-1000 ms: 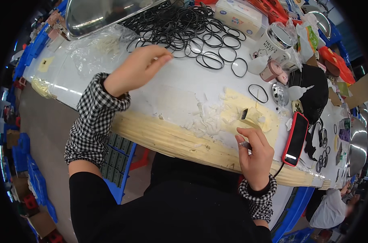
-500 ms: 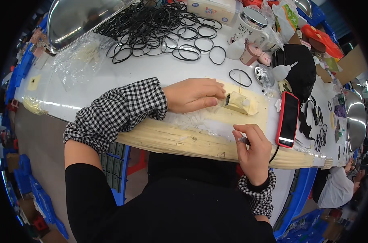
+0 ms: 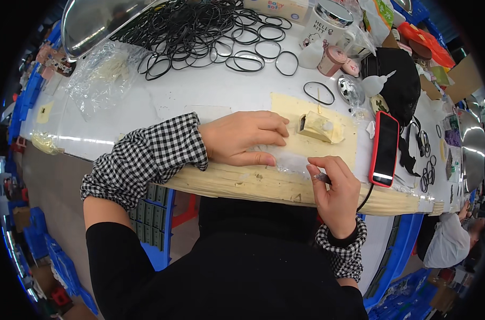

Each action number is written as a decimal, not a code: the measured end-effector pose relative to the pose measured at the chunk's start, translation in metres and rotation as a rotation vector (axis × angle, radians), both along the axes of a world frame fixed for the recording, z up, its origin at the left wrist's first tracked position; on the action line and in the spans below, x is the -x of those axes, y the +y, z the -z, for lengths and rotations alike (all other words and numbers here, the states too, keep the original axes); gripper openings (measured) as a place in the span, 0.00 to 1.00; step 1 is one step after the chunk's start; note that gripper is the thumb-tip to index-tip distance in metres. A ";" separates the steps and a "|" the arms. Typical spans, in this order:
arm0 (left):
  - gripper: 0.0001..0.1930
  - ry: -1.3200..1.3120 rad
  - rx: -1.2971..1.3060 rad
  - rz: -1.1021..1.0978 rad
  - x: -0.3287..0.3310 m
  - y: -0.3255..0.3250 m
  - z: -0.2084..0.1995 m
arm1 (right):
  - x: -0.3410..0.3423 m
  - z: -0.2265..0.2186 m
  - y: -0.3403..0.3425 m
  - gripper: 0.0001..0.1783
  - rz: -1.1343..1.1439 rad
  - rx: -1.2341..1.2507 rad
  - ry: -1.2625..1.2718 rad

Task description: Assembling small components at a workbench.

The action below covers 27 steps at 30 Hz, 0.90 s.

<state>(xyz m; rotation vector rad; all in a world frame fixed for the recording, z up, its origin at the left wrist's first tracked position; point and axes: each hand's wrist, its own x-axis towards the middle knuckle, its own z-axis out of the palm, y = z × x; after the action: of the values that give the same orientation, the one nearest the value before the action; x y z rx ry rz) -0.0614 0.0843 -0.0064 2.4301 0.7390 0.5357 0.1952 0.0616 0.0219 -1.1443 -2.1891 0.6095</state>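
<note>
My left hand [image 3: 245, 137] rests low over the table, palm down, its fingers stretched to the right and holding nothing. Just beyond its fingertips, and apart from them, a small cream tape-covered block [image 3: 318, 127] with a dark left end sits on a yellowish sheet [image 3: 342, 152]. Closer to the table edge, crumpled clear film [image 3: 293, 162] lies between my two hands. My right hand [image 3: 337, 189] is closed in a pinch at the front edge, with a slim grey metal tool [image 3: 322, 177] between thumb and fingers; most of this tool is hidden.
A red-cased phone [image 3: 385, 149] with a cable lies right of the sheet. Behind is a tangled heap of black rubber bands [image 3: 199, 37], with one loose band [image 3: 318, 93] near the block. Cups, a squeeze bulb [image 3: 377, 82] and a black bag [image 3: 394, 82] crowd the right rear.
My left hand has drawn back leftward and nearer to me, away from the block it was beside. My right hand keeps its pinch on the grey tool. The view has shifted slightly.
</note>
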 end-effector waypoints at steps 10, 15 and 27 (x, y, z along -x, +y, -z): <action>0.37 0.122 -0.082 -0.503 0.013 -0.073 -0.014 | 0.002 0.006 0.001 0.12 -0.071 0.076 -0.036; 0.26 0.038 -0.005 -0.590 0.003 -0.071 -0.004 | 0.006 0.008 0.003 0.14 -0.136 0.127 -0.055; 0.11 -0.245 0.041 -0.766 -0.004 -0.067 -0.015 | 0.023 0.011 0.018 0.12 -0.329 0.001 -0.290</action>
<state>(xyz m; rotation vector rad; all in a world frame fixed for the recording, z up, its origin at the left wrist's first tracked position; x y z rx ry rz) -0.0575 0.0171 0.0091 1.9261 1.5457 1.0634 0.1725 0.0791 0.0105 -0.9251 -2.6562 0.6099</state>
